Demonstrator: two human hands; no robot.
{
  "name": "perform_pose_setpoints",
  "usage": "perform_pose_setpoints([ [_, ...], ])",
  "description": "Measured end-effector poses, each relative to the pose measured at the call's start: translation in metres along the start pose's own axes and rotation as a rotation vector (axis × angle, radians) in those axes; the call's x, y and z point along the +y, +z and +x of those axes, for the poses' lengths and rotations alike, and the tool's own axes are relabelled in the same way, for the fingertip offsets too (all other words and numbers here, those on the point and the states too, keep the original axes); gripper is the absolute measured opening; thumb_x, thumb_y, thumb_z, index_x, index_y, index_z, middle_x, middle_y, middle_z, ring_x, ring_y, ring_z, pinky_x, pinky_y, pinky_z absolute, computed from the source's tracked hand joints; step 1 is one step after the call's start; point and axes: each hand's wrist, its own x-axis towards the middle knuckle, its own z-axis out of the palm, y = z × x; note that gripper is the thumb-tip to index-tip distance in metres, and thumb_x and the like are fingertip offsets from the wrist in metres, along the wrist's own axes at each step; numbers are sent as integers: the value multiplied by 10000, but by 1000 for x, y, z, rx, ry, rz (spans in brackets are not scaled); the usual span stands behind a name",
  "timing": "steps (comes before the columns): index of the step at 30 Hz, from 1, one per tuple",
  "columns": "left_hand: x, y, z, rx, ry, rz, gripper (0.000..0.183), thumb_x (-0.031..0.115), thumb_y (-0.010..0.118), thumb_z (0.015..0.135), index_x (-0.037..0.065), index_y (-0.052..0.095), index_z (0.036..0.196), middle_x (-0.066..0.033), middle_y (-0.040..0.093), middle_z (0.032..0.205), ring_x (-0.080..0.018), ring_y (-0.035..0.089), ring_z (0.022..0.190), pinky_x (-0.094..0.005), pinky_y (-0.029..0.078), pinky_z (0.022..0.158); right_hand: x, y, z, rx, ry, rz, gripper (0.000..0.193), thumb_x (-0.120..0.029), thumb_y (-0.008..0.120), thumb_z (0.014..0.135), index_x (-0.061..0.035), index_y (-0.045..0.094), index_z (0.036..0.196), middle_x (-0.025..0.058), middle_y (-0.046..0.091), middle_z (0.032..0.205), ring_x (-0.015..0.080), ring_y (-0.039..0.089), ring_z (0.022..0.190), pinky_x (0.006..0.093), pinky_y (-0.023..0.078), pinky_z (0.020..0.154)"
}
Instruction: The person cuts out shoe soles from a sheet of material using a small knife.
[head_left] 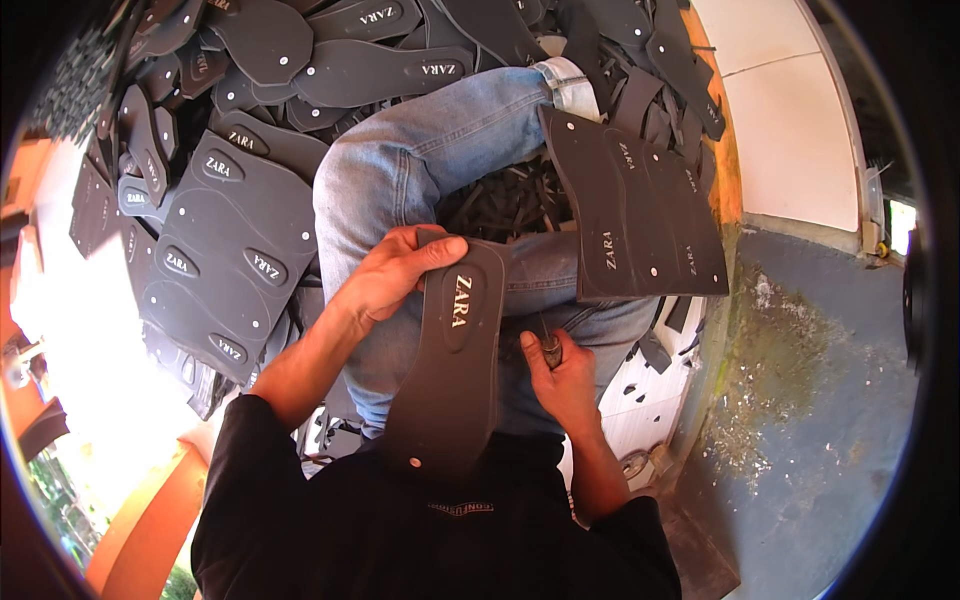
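Note:
My left hand [392, 272] grips the heel end of a dark foam sandal sole [440, 390], thumb on top and fingers underneath. The sole hangs lengthwise over my lap, its wide end near my shirt, with an oval stamped patch at the heel and a small round pale dot at the wide end. To its right, my right hand [566, 382] is closed around a small tool with a brown handle [551, 352]; a thin tip seems to point away from me, too fine to identify. The tool stands apart from the sole.
An uncut dark foam sheet [640, 215] with sole outlines rests by my right leg. Another outlined sheet [235, 250] lies at left. Loose cut soles [385, 75] pile up at the far side, and dark offcuts [510, 200] fill the space between my legs. A grey floor [820, 400] spreads at right.

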Motion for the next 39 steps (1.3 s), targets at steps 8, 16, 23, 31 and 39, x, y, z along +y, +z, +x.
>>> perform_pose_setpoints([
  [8,0,8,-10,-21,-6,103,367,396,668,831,37,655,906,9,646,760,-37,546,674,-197,410,604,11,6,-3,13,-50,-82,390,-247,634,862,-12,457,607,144,458,461,311,471,393,385,346,414],
  [16,6,14,-9,-117,-14,214,368,366,641,860,19,659,980,-4,646,757,-49,552,627,-208,426,518,5,-1,14,-81,-61,-116,278,-161,628,819,-7,487,634,190,509,525,398,517,487,420,388,461],
  [23,5,20,-6,-192,-3,222,391,372,617,873,8,648,1013,-15,639,798,-73,572,723,-221,456,624,-24,-4,57,-222,5,349,215,-187,583,858,25,567,825,136,594,645,244,532,451,340,418,459],
  [31,34,34,2,-222,72,366,423,451,517,914,36,582,961,8,565,647,-53,523,503,-183,401,399,-48,-16,59,-241,245,1288,296,-262,516,939,23,595,917,34,540,594,66,415,413,219,303,384],
  [39,19,71,34,-242,338,-484,280,244,516,934,6,528,1080,-72,602,736,-121,594,626,-218,465,544,-73,-62,49,282,40,1282,182,-171,652,863,-7,572,860,4,527,591,66,464,450,215,338,392],
])
